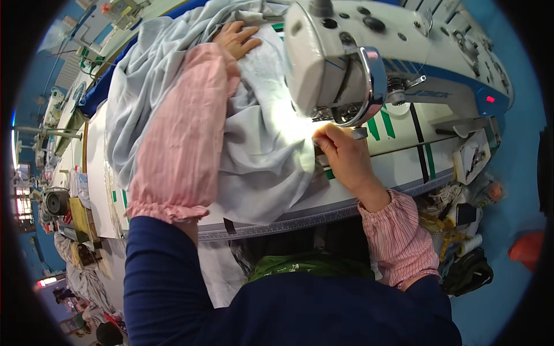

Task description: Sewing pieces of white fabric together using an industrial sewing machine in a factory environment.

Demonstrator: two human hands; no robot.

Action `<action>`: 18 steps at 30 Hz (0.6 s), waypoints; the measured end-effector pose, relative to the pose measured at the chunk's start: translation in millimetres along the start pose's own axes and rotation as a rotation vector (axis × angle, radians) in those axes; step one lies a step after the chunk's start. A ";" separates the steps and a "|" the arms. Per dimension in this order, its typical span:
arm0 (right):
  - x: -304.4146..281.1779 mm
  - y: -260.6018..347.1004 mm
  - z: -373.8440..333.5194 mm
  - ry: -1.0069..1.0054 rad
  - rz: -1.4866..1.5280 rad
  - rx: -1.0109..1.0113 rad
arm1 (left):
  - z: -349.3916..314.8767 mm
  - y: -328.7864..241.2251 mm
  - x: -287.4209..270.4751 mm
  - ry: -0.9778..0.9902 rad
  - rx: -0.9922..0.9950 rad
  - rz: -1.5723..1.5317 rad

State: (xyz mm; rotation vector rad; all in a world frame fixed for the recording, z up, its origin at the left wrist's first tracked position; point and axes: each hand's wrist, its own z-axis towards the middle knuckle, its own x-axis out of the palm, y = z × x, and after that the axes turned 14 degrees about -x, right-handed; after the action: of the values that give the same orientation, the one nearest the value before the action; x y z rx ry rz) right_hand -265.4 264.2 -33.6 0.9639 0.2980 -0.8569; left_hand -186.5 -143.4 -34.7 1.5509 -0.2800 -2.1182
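A light grey-blue fabric [254, 144] lies in loose folds over the table and under the lit needle area of a white and blue sewing machine [306, 63]. My left hand [238, 39] rests on the far part of the fabric, fingers spread, with the arm in a pink sleeve cover stretched across the cloth. Close beside the presser foot, my right hand [349, 155] is closed in a pinch at the fabric's right edge. Bright lamp light washes out the cloth at the needle, so the stitching spot is hard to make out.
A measuring tape strip [277, 222] runs along the table's front edge. Green and black tape strips [424, 144] mark the tabletop at right. A small white tray [474, 154] sits at the table's right end. Below it are thread spools [470, 245] and a black bag [470, 274].
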 end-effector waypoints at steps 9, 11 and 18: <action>24.3 39.0 -30.3 -0.516 0.791 0.558 | -18.0 -92.9 -150.3 0.741 -0.551 -0.660; 17.8 43.5 -37.9 -0.519 0.871 0.698 | -56.3 -140.1 -176.5 0.479 -0.352 -0.743; 64.1 97.8 -7.6 -0.268 1.567 0.832 | -302.8 -236.5 -283.5 0.174 -0.665 -1.779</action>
State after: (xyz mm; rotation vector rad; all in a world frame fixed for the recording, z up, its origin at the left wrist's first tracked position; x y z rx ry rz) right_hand -149.5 265.8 -16.4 1.4105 -1.0484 0.4328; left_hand 98.2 238.6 -3.2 1.5220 2.3641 -2.4128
